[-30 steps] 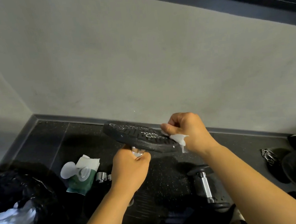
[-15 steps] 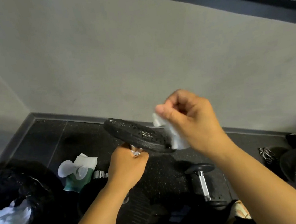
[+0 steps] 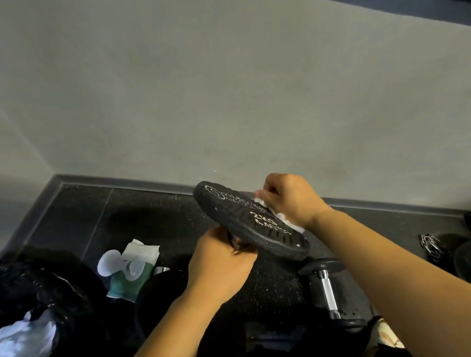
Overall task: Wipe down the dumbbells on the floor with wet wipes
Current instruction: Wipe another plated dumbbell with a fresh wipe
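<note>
Now our left hand (image 3: 220, 264) grips the raised dumbbell (image 3: 250, 223) from beneath, its black head tilted in the air above the floor (image 3: 144, 211). Our right hand (image 3: 291, 198) pinches a wet wipe (image 3: 287, 222) against the head's far edge. Held only from below, the heavy head could slip under the rubbing and drop onto the second dumbbell (image 3: 327, 290) lying underneath.

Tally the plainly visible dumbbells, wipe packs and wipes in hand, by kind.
Dumbbells: 2 (held dumbbell, floor dumbbell)
Wipe packs: 1 (wipes pack)
Wipes in hand: 1 (wet wipe)
Total: 4
Chrome glint behind the pack: cannot tell.
</note>
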`<state>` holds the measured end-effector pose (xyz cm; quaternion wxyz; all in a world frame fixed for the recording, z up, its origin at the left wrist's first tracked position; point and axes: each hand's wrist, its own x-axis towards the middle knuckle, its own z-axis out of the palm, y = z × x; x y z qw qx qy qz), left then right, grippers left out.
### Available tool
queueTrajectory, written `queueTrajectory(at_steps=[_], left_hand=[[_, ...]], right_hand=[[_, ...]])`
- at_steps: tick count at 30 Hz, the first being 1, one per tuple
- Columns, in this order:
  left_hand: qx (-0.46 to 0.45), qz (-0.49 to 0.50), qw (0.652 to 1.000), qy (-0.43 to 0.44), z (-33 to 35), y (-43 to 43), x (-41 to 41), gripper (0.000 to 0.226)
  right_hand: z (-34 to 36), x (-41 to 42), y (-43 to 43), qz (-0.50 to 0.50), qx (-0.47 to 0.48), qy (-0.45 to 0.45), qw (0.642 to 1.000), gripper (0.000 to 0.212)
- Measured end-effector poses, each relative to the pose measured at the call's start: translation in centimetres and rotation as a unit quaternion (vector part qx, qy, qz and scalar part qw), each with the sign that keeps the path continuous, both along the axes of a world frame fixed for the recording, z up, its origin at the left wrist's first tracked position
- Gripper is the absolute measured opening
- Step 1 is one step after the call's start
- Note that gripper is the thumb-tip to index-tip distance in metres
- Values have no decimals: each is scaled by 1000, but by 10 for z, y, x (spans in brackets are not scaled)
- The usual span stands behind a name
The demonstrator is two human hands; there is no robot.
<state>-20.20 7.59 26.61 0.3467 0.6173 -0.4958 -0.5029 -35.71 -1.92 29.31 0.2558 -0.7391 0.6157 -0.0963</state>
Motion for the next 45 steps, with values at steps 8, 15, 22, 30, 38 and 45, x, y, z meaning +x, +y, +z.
queueTrajectory(at_steps=[8,15,22,30,38,45], left_hand=[[23,-26,999,-20,5,-4,-3,10],[29,-63,997,-27,15,5,-4,8],[-5,-25,999,35,13,7,-11,28],[-27,30,999,34,9,2,-13,14],[-17,97,995,-18,10,-5,-5,33],[-61,131,988,-45,8,-9,4,20]], right_hand=[[65,26,51,-8,-24,-336,941,22],[65,62,42,76,-53,-260,961,28],[33,64,-16,20,-53,-117,992,32],[8,14,-21,-76,31,-40,996,32],[25,-11,37,-174,123,-201,956,29],[42,9,62,-226,28,-290,930,32]])
